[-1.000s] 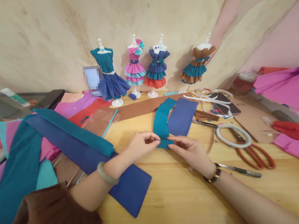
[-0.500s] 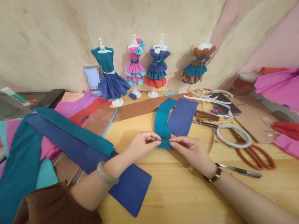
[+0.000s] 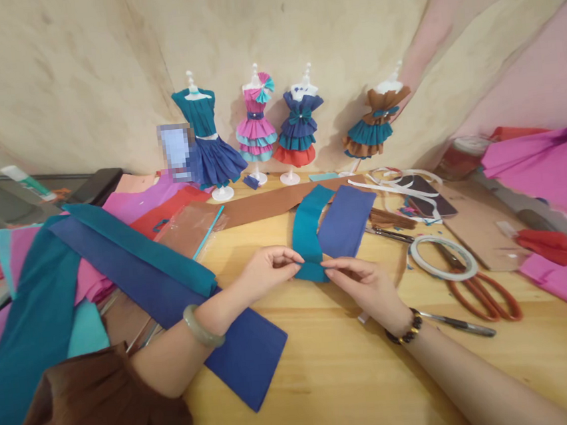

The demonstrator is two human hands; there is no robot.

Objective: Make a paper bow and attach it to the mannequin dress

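Observation:
A teal crepe paper strip (image 3: 307, 227) curves down the middle of the table, its near end folded across. My left hand (image 3: 273, 267) pinches the left edge of that fold between thumb and fingers. At the right edge, my right hand (image 3: 363, 281) has its thumb and fingertips closed on the same strip. Just behind lies a folded dark blue paper piece (image 3: 347, 220), partly beneath the teal one. Under my left forearm runs a long blue strip (image 3: 250, 359), with another teal strip (image 3: 152, 258) beside it.
Several small dress forms in paper dresses, one with a blue skirt (image 3: 216, 162), stand along the wall. To the right lie a tape roll (image 3: 420, 253), orange-handled scissors (image 3: 487, 296), a pen (image 3: 459, 324) and white cord (image 3: 396, 188). Coloured paper sheets (image 3: 92, 331) pile up at left.
Both hands keep their pinch on the teal strip. My left fingers have shifted slightly up and left, and the folded end lies a little differently between them.

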